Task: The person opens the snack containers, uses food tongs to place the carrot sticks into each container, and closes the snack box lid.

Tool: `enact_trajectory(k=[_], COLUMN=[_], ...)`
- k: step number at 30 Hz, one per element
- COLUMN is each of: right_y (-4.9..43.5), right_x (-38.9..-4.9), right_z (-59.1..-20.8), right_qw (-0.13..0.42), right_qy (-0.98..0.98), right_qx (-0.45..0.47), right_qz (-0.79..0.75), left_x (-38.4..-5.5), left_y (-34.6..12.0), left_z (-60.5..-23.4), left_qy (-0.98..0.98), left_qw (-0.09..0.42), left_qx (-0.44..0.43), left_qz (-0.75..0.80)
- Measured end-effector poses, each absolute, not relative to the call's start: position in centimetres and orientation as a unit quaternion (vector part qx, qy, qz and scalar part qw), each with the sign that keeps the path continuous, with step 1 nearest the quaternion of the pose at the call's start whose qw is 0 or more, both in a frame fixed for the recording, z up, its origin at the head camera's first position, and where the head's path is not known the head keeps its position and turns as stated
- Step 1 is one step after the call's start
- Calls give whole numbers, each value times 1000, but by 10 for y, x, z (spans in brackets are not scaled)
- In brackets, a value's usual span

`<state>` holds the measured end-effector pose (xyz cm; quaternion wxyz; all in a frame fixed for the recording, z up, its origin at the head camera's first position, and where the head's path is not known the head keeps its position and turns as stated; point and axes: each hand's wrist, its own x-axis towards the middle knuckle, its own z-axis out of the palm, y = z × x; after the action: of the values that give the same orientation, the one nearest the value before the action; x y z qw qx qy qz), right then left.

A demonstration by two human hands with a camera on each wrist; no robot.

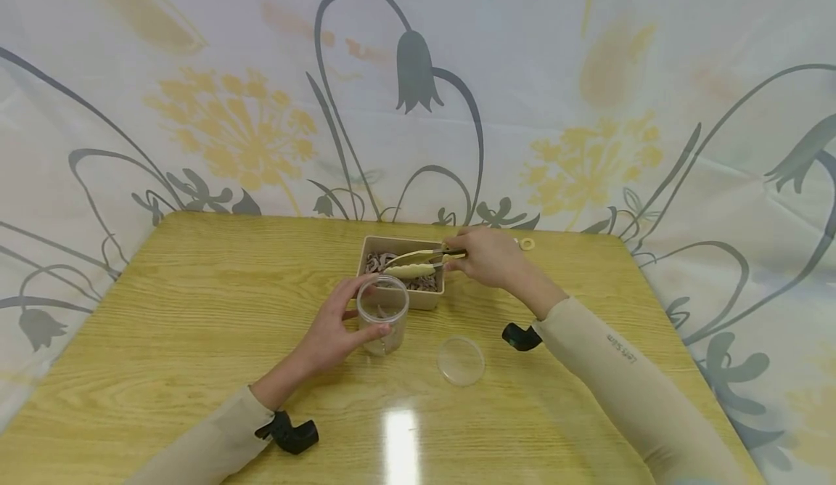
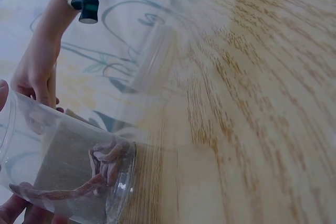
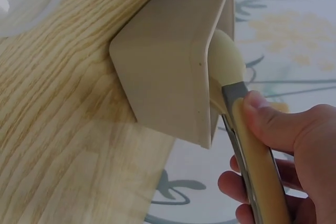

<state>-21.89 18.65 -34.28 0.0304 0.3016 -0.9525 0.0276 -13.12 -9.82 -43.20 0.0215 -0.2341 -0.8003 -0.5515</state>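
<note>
My left hand (image 1: pixel 332 330) grips a clear plastic jar (image 1: pixel 382 325), fingers and thumb around its side, mouth up. Inside the jar, a few brownish-mauve strips (image 2: pixel 105 163) lie low down. Just behind the jar is a beige rectangular box (image 1: pixel 426 300), holding many similar strips (image 1: pixel 377 261). My right hand (image 1: pixel 491 256) holds tongs (image 3: pixel 257 161) with cream scalloped heads and yellowish handles, thumb on one arm and fingers round the other. The tong heads (image 1: pixel 410 271) reach down into the box, their tips partly hidden by its wall in the right wrist view.
A clear round lid (image 1: pixel 460 361) lies flat on the wooden table (image 1: pixel 248 289), right of the jar. Small pale rings (image 1: pixel 527 244) rest near the back edge, beyond my right hand. A flower-patterned cloth (image 1: pixel 261 93) hangs behind the table.
</note>
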Motion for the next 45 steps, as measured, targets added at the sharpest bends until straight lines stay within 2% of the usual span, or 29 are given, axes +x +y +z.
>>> enact_trajectory(k=[13, 21, 26, 45], right_y=[199, 194, 191, 222], right_x=[-219, -220, -219, -213], right_z=[-339, -345, -349, -323], right_qw=[61, 35, 63, 54], right_qy=[-960, -957, -955, -958], right_qx=[266, 286, 291, 239], right_qz=[54, 22, 3, 151], left_x=[-131, -131, -130, -130], left_y=[-98, -98, -99, -99], left_z=[-432, -433, -434, -433], left_qy=[-802, -800, -798, -798], left_qw=[20, 23, 22, 22], left_qx=[-230, -233, -234, -234], left_qz=[-551, -552, -554, -555])
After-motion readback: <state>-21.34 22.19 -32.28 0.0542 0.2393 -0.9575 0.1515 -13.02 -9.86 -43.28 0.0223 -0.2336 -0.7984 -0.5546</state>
